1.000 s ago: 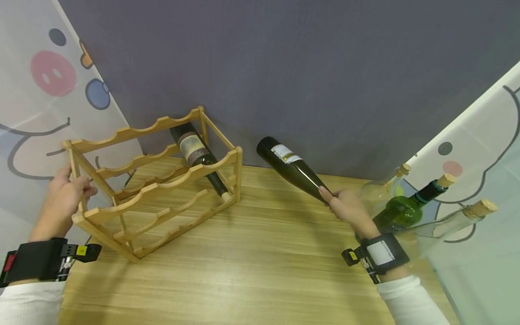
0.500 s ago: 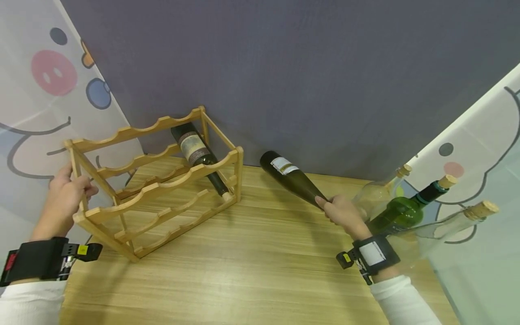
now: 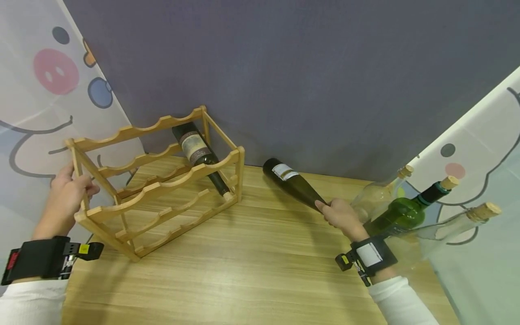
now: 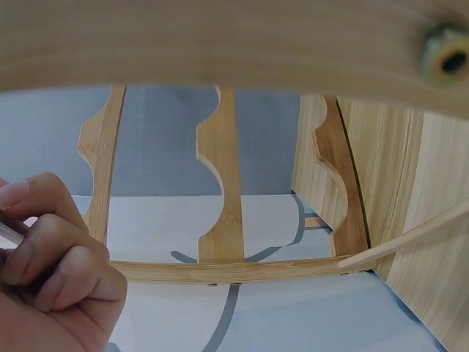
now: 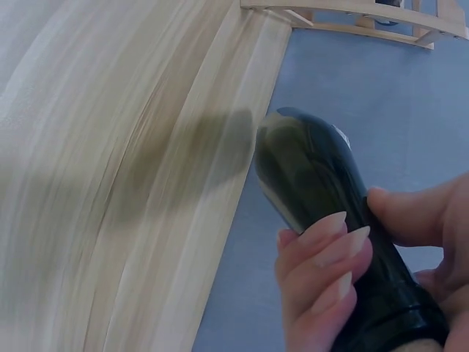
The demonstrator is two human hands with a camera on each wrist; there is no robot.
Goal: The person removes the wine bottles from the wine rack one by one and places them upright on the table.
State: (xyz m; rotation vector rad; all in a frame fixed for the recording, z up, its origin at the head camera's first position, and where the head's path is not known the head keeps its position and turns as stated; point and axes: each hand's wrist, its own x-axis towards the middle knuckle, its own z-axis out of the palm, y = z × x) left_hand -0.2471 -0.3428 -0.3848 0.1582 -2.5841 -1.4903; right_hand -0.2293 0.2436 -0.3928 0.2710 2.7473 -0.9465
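My left hand [image 3: 67,196] grips the left end post of a wooden wine rack [image 3: 240,176]. In the left wrist view its fingers [image 4: 80,282] curl beside the rack's scalloped rails [image 4: 221,213]. One dark wine bottle [image 3: 194,146] lies in the rack's right end, corked neck toward me. My right hand [image 3: 340,216] holds a second dark wine bottle [image 3: 298,188] by the neck, its base pointing up and left. Fingers and thumb wrap the bottle [image 5: 315,172] in the right wrist view, and its shadow falls on the table.
At the right stand a green corked bottle [image 3: 402,213] and two clear corked bottles, one farther back [image 3: 375,196] and one nearer [image 3: 443,230]. A grey panel [image 3: 284,81] rises behind the wooden table [image 3: 227,280]. Printed white panels [image 3: 28,113] flank both sides.
My right hand has lowered the bottle, moving it slightly toward me, and its base now appears lower in view. My left hand keeps its grip on the rack.
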